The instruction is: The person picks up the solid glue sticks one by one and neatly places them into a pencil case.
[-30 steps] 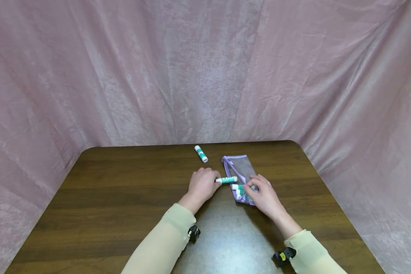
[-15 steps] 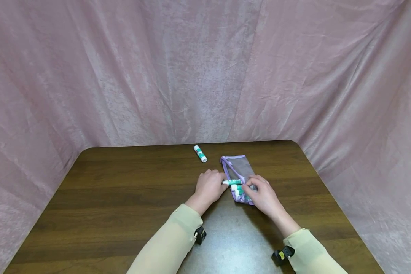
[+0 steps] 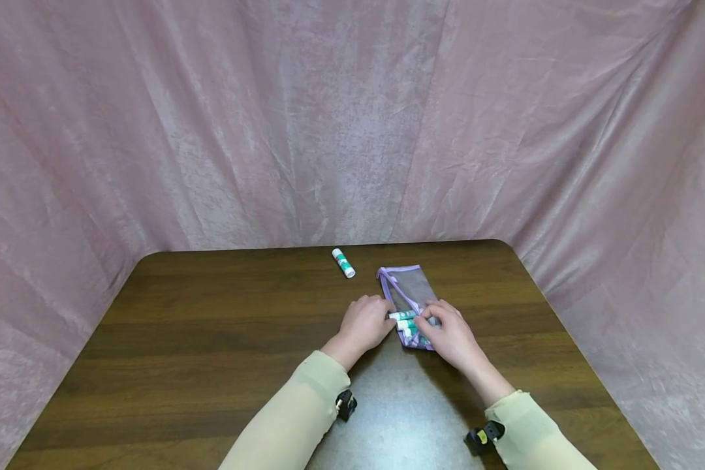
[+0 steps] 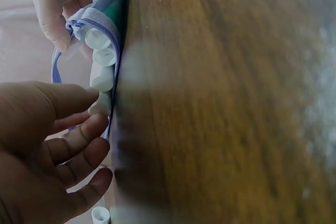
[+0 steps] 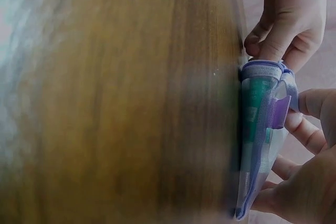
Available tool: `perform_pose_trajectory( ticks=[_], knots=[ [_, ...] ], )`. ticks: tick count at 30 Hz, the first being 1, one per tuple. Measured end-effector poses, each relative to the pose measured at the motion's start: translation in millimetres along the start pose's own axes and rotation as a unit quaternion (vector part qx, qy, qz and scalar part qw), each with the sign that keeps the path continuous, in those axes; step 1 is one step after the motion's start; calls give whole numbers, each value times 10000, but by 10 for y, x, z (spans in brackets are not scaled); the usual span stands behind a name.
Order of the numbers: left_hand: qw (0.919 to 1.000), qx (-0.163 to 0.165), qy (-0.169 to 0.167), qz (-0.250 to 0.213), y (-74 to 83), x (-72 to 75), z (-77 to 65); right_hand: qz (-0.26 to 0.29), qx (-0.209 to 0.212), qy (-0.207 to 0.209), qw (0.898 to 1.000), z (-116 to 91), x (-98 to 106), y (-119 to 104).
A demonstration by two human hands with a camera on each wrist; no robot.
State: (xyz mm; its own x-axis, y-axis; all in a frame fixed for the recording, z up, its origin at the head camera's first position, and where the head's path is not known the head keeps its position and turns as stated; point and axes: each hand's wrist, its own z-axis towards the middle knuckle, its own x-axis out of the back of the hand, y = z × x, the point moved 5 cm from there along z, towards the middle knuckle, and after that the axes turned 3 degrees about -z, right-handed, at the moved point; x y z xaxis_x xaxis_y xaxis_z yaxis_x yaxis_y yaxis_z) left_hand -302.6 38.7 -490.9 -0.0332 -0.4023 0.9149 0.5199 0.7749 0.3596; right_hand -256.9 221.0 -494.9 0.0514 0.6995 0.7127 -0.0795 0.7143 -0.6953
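A purple-edged mesh zip pouch [image 3: 414, 284] lies on the table, its zipped side open toward the left. My left hand [image 3: 364, 322] pinches the white end of a green-and-white glue stick [image 3: 402, 315], most of which is inside the opening. In the left wrist view, white ends of several other glue sticks [image 4: 102, 78] line up in the pouch mouth beside the held one [image 4: 100, 104]. My right hand [image 3: 454, 334] pinches the upper edge of the opening between thumb and finger, lifting it; a purple tab [image 5: 280, 112] shows near those fingertips.
Another glue stick [image 3: 343, 263] lies near the far table edge, left of the pouch. The brown wooden table [image 3: 211, 339] runs back to a pink curtain [image 3: 305, 130]. Each sleeve carries a black wrist camera [image 3: 346, 405].
My left hand has moved right and slightly nearer, sliding the glue stick from beside the pouch into its opening. The right hand keeps its hold on the pouch edge.
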Motion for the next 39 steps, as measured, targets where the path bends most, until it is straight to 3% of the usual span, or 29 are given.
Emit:
perform_pose_trajectory(
  ticks=[2,9,17,20,26,28,31,39],
  knots=[
    [9999,-9,-86,-123,-9,-4,3,1,-15,-2,10000,2,0,6],
    [9988,-332,231,-281,-490,-714,271,8,3,-14,10000,-9,7,3],
    [9980,-449,382,-209,-402,-733,286,-27,-16,-17,10000,-20,9,11],
    [9973,-525,460,-228,-290,-632,259,-28,-11,-14,10000,-30,13,7],
    [9982,-442,245,-312,54,-210,84,-33,22,-31,10000,-46,6,3],
    [9983,-429,246,-307,69,-208,80,-30,23,-32,10000,-48,2,6],
    [9983,-388,277,-334,58,-260,113,-18,7,-26,10000,-53,3,8],
    [9972,-326,521,-426,-220,-789,328,49,-37,4,10000,-37,6,24]
  ],
)
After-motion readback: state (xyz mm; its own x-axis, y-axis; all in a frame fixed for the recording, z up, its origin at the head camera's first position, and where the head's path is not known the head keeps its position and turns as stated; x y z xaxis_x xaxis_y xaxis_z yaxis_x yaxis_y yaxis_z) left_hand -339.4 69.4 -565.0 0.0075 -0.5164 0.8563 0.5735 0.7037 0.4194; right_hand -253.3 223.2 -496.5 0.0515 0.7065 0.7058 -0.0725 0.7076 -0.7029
